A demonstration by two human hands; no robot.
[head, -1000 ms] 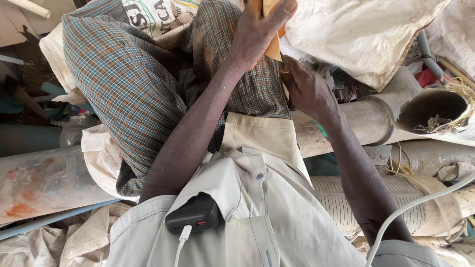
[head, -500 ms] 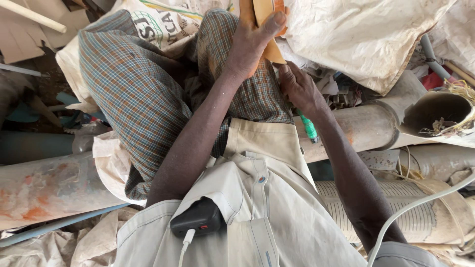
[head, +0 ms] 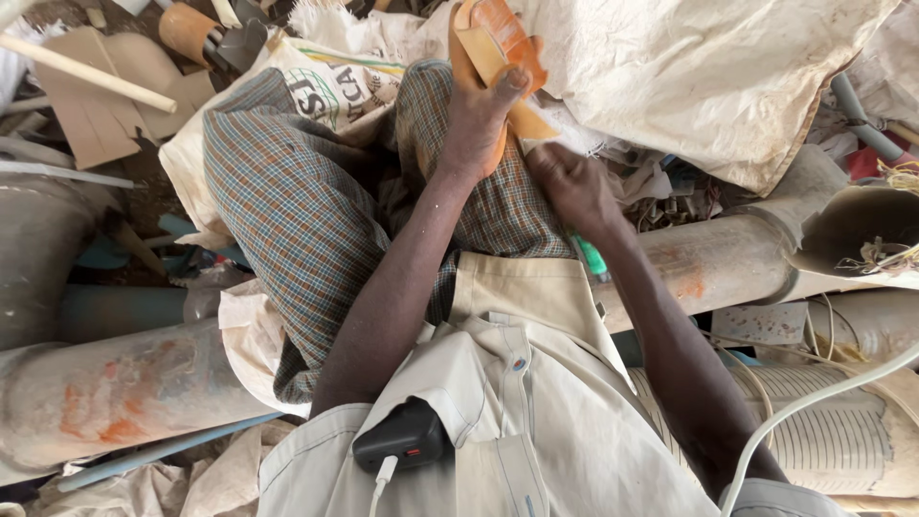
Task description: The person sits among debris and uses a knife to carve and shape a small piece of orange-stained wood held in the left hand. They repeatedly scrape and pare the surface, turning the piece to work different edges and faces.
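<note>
Orange-tan piece [head: 498,38], wood or stiff leather by the look, stood on end at the knee and leaning on the checked cloth [head: 287,211] of the lap. Left hand [head: 479,124] wrapped round its middle, thumb hooked over the front face, fingers behind. Right hand [head: 574,187] just below, closed in a fist round a green-handled tool [head: 592,257], only the green butt showing under the wrist; working end hidden between fist and piece, so kind of tool impossible to tell.

Likely trouble:
- Slipping of the hidden tip off the lower edge of the piece, then straight into the thigh beneath or the left wrist just above. Cause: both hands nearly touching, nothing firm under the work, only cloth and leg.
- Twisting of the piece in the one-handed grasp under a hard push. Cause: narrow, curved shape with no rest or clamp.
- Snagging of the elbow on the white cable [head: 823,393] looping past the right arm.
- Rolling or shifting of the seat. Cause: round grey pipes [head: 728,258] and loose white sacking [head: 708,77] all about, with scraps between.
- Jolting of the black power bank [head: 402,445] out of the shirt pocket on a sudden lean forward.
</note>
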